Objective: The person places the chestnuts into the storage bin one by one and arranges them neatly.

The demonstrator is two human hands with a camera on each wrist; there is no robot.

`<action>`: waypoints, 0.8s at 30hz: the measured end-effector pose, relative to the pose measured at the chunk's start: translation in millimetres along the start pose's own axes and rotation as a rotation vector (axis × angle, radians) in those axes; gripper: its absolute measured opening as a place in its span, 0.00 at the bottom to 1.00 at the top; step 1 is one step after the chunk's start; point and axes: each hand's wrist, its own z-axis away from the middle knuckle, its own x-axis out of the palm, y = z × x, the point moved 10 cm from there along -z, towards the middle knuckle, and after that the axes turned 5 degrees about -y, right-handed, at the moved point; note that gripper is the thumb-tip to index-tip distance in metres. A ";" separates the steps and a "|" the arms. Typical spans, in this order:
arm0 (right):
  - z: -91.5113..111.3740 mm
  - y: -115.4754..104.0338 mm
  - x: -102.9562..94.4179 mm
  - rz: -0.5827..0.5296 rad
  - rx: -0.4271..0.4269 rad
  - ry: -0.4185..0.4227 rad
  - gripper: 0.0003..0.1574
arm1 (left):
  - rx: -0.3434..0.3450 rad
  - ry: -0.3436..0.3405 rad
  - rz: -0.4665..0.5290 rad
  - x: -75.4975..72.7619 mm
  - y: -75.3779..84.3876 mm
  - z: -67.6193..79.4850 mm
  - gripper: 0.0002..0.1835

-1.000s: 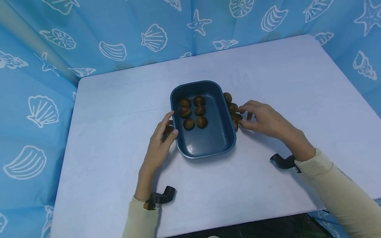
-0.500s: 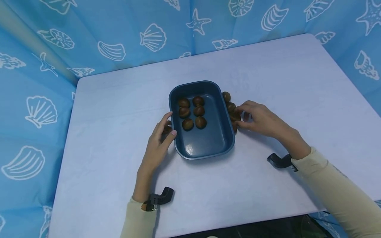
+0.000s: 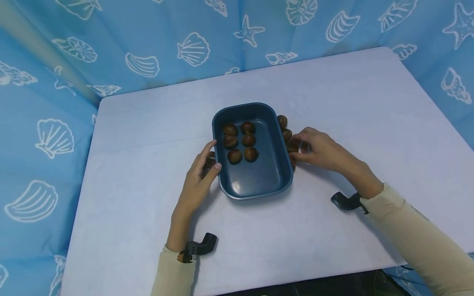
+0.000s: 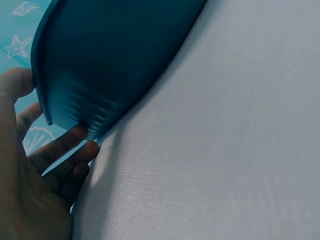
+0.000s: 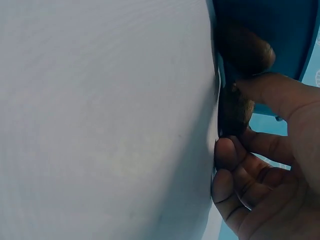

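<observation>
A dark blue rectangular tray (image 3: 261, 176) holds several brown chestnuts (image 3: 248, 139), set in two columns toward its far left part. My left hand (image 3: 196, 183) rests against the tray's left side, thumb and index finger at the rim. In the left wrist view, the other fingers (image 4: 55, 152) touch the outer wall lower down. On the table along the tray's right side lie more chestnuts (image 3: 282, 121). There my right hand (image 3: 321, 150) pinches one chestnut (image 5: 235, 111) between thumb and index finger, close to the tray's wall. Its remaining fingers (image 5: 224, 185) are bent near the cloth.
A white cloth covers the table (image 3: 155, 131). Blue curtains (image 3: 163, 37) with white shell prints hang behind the table and at its sides. Each wrist carries a black camera mount (image 3: 201, 244).
My right hand has moved slightly left, and its thumb and index finger have come in around a chestnut beside the tray. The left hand and the tray stay in place.
</observation>
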 end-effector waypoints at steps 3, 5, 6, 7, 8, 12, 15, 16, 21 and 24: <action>-1.8 0.0 2.2 0.009 -0.005 -0.014 0.22 | 0.000 0.001 -0.003 0.0 0.0 1.0 0.29; -2.0 0.1 1.6 0.021 -0.005 -0.008 0.21 | 0.000 -0.001 -0.004 -0.1 0.0 1.4 0.29; -1.6 -0.1 0.7 0.027 -0.008 -0.001 0.20 | 0.003 -0.003 -0.005 -0.2 0.2 1.4 0.29; -0.9 -0.2 -0.5 0.030 -0.009 0.008 0.19 | 0.005 -0.004 -0.009 -0.5 0.5 1.0 0.29; 0.0 -0.2 -1.9 0.036 -0.011 0.018 0.19 | 0.007 -0.004 -0.013 -1.0 0.7 0.7 0.30; 9.2 4.3 -10.7 0.043 -0.011 0.078 0.18 | 0.012 -0.009 -0.024 -0.5 3.5 -1.7 0.30; 16.8 5.5 -18.2 0.053 -0.023 0.119 0.18 | 0.006 -0.008 -0.033 0.2 3.1 -1.5 0.30; 19.4 4.6 -21.1 0.054 -0.033 0.135 0.18 | 0.004 -0.009 -0.032 0.4 3.0 -1.2 0.30; 30.8 -6.2 -38.0 0.056 -0.080 0.209 0.19 | 0.001 -0.002 -0.038 0.4 2.5 0.3 0.30; 34.7 -15.3 -44.1 0.051 -0.096 0.225 0.19 | 0.000 0.002 -0.040 1.1 2.0 0.9 0.30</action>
